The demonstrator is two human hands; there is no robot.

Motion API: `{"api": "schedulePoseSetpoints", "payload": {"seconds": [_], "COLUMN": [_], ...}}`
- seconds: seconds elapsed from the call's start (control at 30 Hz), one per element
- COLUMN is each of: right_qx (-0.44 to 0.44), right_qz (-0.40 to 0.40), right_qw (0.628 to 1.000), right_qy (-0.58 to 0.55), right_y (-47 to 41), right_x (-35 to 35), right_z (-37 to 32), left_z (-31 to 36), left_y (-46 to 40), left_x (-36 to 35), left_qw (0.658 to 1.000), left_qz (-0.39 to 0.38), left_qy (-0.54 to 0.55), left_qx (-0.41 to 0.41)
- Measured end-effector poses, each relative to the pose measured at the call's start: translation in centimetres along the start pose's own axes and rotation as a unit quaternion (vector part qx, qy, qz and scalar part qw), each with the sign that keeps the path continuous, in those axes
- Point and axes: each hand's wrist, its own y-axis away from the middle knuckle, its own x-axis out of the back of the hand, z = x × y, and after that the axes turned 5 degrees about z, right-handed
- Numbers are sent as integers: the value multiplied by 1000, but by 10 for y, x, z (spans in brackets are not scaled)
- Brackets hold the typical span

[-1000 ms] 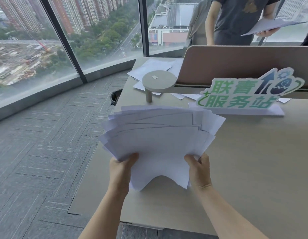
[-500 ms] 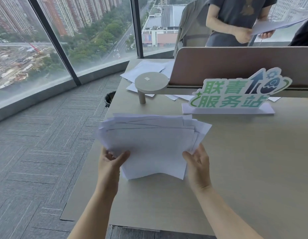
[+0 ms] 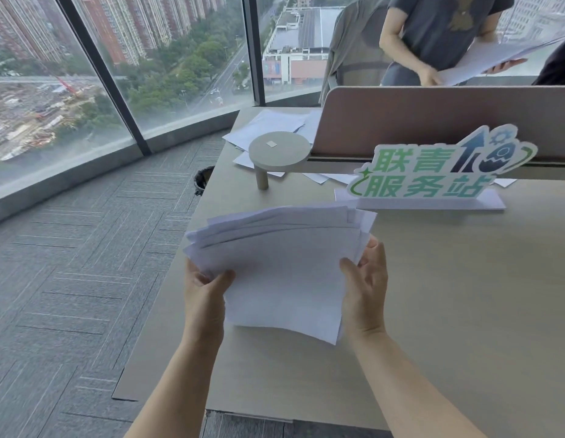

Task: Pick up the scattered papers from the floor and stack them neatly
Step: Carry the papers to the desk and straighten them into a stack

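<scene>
A loose stack of white papers (image 3: 284, 257) is held above the beige desk (image 3: 449, 295), its far edges fanned and uneven, its near edge curling down. My left hand (image 3: 205, 292) grips the stack's left side, thumb on top. On the right side my right hand (image 3: 366, 286) clasps the sheets, fingers wrapped around their edge. More white sheets (image 3: 268, 128) lie scattered at the desk's far left corner.
A green-and-white sign (image 3: 433, 175) stands behind the stack, beside a round stand (image 3: 279, 150) and a pink divider (image 3: 449, 121). Beyond it a person (image 3: 439, 36) holds papers. Grey carpet (image 3: 69, 263), a black bin (image 3: 202, 180) and windows lie left.
The fanned sheets have been drawn closer together. Both hands shifted from the stack's near edge to its sides, and the stack sits higher and more to the right.
</scene>
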Motion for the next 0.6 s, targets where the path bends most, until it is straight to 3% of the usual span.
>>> {"api": "schedulePoseSetpoints", "payload": {"seconds": [0.13, 0.3, 0.5, 0.6], "right_qx": [30, -88, -89, -95], "right_qz": [-8, -43, -108, -88], "right_qw": [999, 995, 990, 992], "right_qy": [32, -5, -9, -10], "right_y": [-2, -8, -1, -1], "right_x": [-10, -6, -9, -9], "right_z": [-6, -3, -4, -3], "left_z": [0, 0, -4, -4], "left_y": [-1, -10, -3, -2], "left_x": [-2, 6, 8, 9], "left_qw": [1000, 999, 998, 998], "left_qz": [-24, -22, -23, -8], "left_qy": [8, 14, -46, -48], "left_qx": [2, 20, 36, 40]}}
